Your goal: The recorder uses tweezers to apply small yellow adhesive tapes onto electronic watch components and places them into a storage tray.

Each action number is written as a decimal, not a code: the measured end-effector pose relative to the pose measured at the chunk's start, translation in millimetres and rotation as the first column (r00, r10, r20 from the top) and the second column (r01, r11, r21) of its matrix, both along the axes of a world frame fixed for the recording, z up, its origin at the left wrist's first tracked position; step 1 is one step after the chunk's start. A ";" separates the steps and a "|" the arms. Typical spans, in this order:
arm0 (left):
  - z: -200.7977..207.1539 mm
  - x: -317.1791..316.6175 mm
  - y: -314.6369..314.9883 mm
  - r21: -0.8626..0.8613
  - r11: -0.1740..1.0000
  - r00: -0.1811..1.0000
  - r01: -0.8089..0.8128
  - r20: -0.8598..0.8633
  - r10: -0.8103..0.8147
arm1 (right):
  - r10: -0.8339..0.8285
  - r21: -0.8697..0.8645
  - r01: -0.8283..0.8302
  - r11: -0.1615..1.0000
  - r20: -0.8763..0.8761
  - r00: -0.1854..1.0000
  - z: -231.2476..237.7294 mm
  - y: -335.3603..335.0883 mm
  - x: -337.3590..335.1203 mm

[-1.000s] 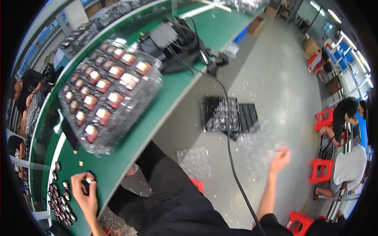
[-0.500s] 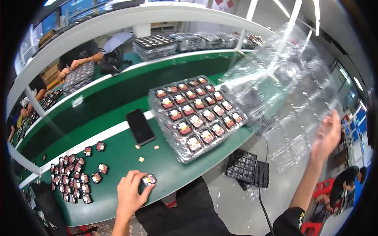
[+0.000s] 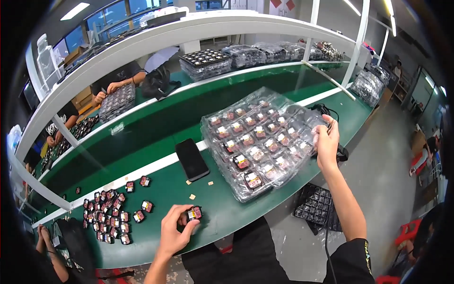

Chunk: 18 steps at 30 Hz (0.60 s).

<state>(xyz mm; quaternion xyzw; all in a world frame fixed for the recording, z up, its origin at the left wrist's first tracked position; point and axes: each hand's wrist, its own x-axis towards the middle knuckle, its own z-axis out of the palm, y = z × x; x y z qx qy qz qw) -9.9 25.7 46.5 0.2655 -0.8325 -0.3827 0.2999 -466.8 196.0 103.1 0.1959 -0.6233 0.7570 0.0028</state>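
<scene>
1. Workshop floor is grey, overhead tube lights at the edges; long green desk [image 3: 156,248] runs across, white metal frame [image 3: 236,21] above it.
2. Left hand [image 3: 174,231]: thumb and fingers clamped on one small black module [image 3: 194,213], label side showing. It's over the near edge of the desk; can't tell if it touches the top.
3. Right hand [image 3: 327,144]: thumb and fingers pinched on the right end of a clear plastic sheet [image 3: 295,116].
4. Sheet lies over most of the clear blister tray [image 3: 226,182], which sits on the desk ahead of both hands. Rows of labelled modules show through; two at the near corner read sharpest.
5. Loose module pile [image 3: 106,215] on the desk, left of the left hand. A few strays just beside it.
6. Black phone [image 3: 192,160] flat, between pile and tray. Small tan chips [image 3: 192,197] near it.
7. Floor right of the desk: black trays [image 3: 313,207], black cable [image 3: 327,248] passing in front.
8. Across the desk: co-worker's hands [image 3: 113,87] at another filled tray, wrapped stacks [image 3: 246,56] further right.
</scene>
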 end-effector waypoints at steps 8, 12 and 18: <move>98.7 -120.4 -36.4 -0.315 0.880 0.911 0.356 -0.093 -0.402 | -0.201 0.292 0.335 0.896 -0.406 0.891 -9.9 28.1 21.5; 129.1 -211.5 -69.0 -0.378 0.731 0.808 0.568 0.086 -0.584 | -0.185 0.313 0.309 0.898 -0.369 0.911 -12.2 34.3 35.7; 97.5 -284.6 -114.3 -0.374 0.569 0.675 0.733 0.288 -0.680 | -0.150 0.325 0.283 0.902 -0.380 0.913 -18.6 34.6 35.6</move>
